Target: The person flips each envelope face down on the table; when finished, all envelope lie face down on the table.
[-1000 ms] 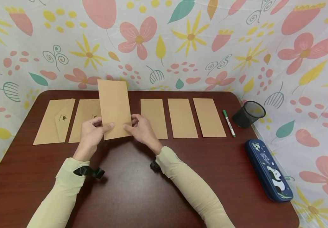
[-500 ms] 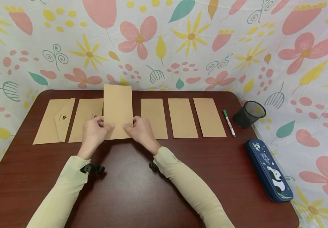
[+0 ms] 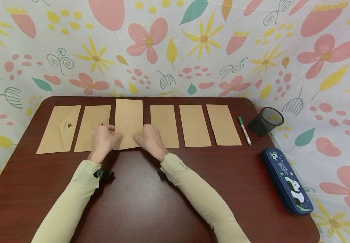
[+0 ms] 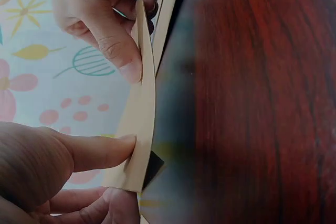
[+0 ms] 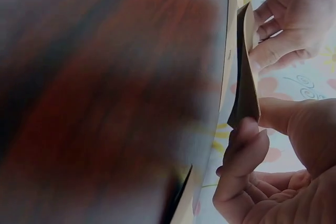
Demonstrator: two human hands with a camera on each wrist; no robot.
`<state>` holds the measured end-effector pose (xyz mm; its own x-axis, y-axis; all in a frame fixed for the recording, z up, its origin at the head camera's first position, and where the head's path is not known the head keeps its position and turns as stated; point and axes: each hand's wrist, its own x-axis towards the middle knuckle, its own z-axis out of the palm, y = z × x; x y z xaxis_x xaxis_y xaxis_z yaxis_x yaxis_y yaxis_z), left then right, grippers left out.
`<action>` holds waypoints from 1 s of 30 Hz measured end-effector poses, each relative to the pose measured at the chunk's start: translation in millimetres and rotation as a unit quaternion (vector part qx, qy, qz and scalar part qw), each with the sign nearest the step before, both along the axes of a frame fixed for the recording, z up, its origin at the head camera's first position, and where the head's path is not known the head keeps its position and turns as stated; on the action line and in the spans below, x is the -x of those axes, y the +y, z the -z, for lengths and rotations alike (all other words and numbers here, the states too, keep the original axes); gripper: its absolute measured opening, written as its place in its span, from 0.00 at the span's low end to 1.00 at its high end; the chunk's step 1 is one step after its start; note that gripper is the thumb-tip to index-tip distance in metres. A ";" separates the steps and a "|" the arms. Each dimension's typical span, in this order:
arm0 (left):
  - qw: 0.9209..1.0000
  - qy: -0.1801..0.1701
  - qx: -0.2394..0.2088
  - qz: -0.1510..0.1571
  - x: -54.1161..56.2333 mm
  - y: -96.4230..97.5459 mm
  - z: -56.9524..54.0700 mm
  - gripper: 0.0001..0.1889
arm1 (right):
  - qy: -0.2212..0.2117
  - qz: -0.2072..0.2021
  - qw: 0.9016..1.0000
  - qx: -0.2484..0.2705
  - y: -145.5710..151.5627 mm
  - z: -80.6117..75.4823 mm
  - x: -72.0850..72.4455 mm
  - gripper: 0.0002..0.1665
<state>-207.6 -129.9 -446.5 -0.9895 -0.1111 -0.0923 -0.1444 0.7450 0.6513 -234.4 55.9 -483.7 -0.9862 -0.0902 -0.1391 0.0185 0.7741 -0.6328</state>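
A brown paper envelope (image 3: 128,118) is held low over the table between both hands, in the middle-left of the row. My left hand (image 3: 103,140) pinches its near left corner, thumb on top and fingers beneath, as the left wrist view shows the envelope (image 4: 143,114) bowing slightly. At the near right corner, my right hand (image 3: 152,140) grips it in the same way; in the right wrist view its fingers (image 5: 244,150) curl under the paper. Seen edge-on there, the envelope (image 5: 245,72) is lifted off the table.
Left of it lie an envelope (image 3: 48,131) with its crown-marked flap showing and another marked envelope (image 3: 86,131). Three plain envelopes (image 3: 194,126) lie to the right. Farther right are a green-capped marker (image 3: 244,131), a black mesh cup (image 3: 263,123) and a blue panda pencil case (image 3: 286,182).
Both hands have lowered the envelope toward the table and shifted it slightly right, between its neighbours. Its far edge has come down and it lies flatter. The other things have not moved.
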 end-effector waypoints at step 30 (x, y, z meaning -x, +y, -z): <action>0.991 0.100 0.081 0.044 46.9 -11.3 72.8 0.24 | 0.019 -0.064 0.988 -0.136 -3.6 37.9 37.7 0.25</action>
